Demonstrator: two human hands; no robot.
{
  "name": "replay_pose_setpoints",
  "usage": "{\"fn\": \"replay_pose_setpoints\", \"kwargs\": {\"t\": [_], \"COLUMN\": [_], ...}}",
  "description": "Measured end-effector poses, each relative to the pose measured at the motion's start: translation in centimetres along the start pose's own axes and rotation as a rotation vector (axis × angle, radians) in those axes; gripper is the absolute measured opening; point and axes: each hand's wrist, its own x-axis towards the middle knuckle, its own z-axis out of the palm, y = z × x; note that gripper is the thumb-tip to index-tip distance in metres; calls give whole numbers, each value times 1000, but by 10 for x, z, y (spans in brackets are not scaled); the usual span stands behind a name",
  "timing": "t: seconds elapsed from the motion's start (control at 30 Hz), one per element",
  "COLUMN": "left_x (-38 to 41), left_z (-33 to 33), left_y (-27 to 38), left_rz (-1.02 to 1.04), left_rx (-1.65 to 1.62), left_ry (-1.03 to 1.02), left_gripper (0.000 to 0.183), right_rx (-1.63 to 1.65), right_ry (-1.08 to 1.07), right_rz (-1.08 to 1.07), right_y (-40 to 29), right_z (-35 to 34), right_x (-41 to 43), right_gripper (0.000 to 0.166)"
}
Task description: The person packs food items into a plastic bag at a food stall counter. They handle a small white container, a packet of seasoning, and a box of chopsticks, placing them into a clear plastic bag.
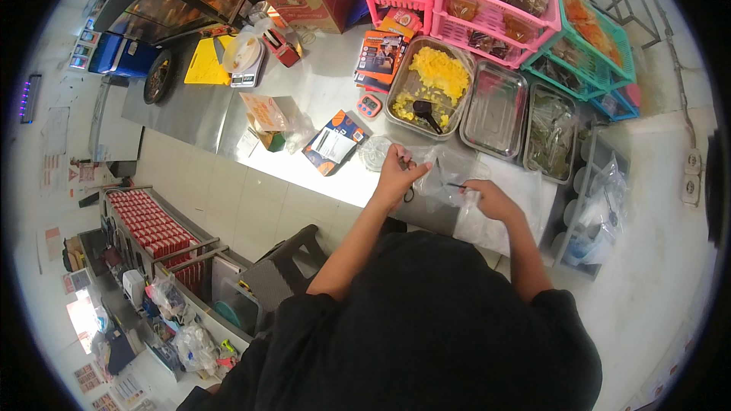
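Observation:
My left hand (398, 174) grips the left side of a clear plastic bag (445, 174) over the counter's front edge. A dark looped handle, which looks like that of scissors, shows beside it. At the bag's right side my right hand (489, 200) pinches a thin dark object whose tip points into the bag. A stack of clear plastic sheets or bags (525, 197) lies under and beside the right hand. Beyond the hands stands a steel tray (394, 117) of chopped yellow food (442, 71) with a black scoop (425, 111). A round clear lid (375, 153) rests left of the left hand.
Two more lidded steel trays (494, 108) (549, 131) stand at the right, before pink (497, 11) and green baskets (594, 45). Leftward on the counter are a pink timer (369, 105), a blue box (333, 142), a kitchen scale (246, 75) and a yellow cutting board (208, 60).

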Motion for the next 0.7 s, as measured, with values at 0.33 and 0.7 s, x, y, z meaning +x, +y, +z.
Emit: {"fn": "replay_pose_setpoints", "kwargs": {"t": [0.33,0.7], "left_x": [-5,-53], "left_z": [8,5], "left_y": [-104,-89], "left_rz": [-311,-68], "left_rx": [-294,-358], "left_ry": [244,339], "left_gripper": [14,16], "right_rx": [871,-621], "right_ry": [542,-198], "right_rz": [-190,-28], "right_y": [-31,30], "right_z": [38,76], "right_x": [27,46], "right_gripper": [3,24]}}
